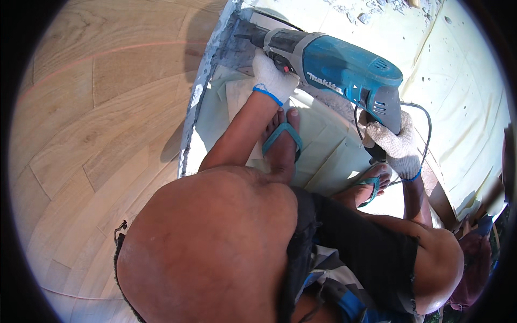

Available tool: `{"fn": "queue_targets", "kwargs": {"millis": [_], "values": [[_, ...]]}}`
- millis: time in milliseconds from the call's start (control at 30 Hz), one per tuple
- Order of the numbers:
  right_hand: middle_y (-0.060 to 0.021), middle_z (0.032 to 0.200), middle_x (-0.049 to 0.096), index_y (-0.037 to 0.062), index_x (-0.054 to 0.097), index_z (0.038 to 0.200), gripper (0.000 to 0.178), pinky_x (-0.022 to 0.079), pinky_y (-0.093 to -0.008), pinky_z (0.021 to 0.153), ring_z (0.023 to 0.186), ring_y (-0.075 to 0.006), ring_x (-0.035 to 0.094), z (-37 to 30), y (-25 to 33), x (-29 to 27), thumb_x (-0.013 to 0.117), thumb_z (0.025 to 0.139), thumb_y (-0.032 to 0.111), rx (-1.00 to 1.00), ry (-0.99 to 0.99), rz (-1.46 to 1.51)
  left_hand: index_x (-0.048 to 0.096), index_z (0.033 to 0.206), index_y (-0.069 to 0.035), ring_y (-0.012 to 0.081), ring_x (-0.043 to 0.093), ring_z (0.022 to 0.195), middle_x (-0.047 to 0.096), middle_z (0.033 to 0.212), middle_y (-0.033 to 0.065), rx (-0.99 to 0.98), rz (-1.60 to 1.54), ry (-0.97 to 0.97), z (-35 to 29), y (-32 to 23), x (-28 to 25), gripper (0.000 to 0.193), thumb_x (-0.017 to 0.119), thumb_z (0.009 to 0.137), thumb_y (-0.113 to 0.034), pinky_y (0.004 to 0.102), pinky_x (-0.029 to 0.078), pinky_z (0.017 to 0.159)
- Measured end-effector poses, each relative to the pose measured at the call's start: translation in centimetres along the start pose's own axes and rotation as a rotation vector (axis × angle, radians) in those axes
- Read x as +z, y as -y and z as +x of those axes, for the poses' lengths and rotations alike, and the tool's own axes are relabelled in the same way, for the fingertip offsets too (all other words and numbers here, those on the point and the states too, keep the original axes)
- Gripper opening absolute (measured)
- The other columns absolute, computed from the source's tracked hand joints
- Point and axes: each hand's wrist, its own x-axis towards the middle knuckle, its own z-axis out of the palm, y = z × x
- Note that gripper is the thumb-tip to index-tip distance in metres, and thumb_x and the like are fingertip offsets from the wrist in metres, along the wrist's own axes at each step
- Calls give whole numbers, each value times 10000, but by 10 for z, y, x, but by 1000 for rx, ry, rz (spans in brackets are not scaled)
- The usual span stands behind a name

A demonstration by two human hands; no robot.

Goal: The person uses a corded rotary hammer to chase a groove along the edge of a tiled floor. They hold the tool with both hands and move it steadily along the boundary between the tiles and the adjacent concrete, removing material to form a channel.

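Note:
A teal and grey rotary hammer drill [350, 67] lies across the upper middle of the view, its bit pointing left toward a rough concrete edge [229, 40]. My left hand [273, 75], in a white knit glove with a blue cuff, is closed round the front of the tool just behind the chuck. At the back, my right hand [396, 142], gloved alike, grips the rear handle [391, 110]. A black cord [428, 126] loops from the handle past that hand. Whether the bit tip touches the concrete I cannot tell.
Wood-look floor planks [107, 118] cover the left side, ending at the broken edge. Pale sheeting [458, 102] spreads over the right, with concrete rubble [364, 18] at the top. My feet in green flip-flops [284, 137] stand below the drill. Dark red cloth [476, 264] lies at lower right.

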Motion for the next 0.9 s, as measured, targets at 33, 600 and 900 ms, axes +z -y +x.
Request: {"fn": "queue_targets", "kwargs": {"millis": [33, 600, 900], "values": [[-63, 765, 684, -13, 700, 984, 311, 514, -275, 640, 668, -135, 648, 2, -2, -1, 778, 876, 269, 18, 10, -7, 681, 1142, -145, 204, 691, 1079, 723, 1151, 19, -4, 12, 9, 4, -2, -5, 406, 430, 1044, -449, 379, 573, 932], [-43, 886, 724, 41, 727, 1076, 262, 537, -313, 769, 830, -117, 667, -8, -28, 8, 761, 912, 243, -16, -28, -119, 649, 1271, -100, 260, 661, 1164, 688, 1275, 81, -5, 220, 51, 2, -4, -17, 422, 394, 1077, -374, 437, 546, 1012], [-42, 914, 743, 45, 718, 1145, 300, 559, -327, 781, 829, -141, 692, -20, -31, -6, 776, 904, 213, 21, -25, -39, 643, 1264, -86, 231, 678, 1126, 703, 1227, 65, 57, 231, 70, -18, 10, 3, 385, 438, 1075, -352, 399, 561, 994]]}}
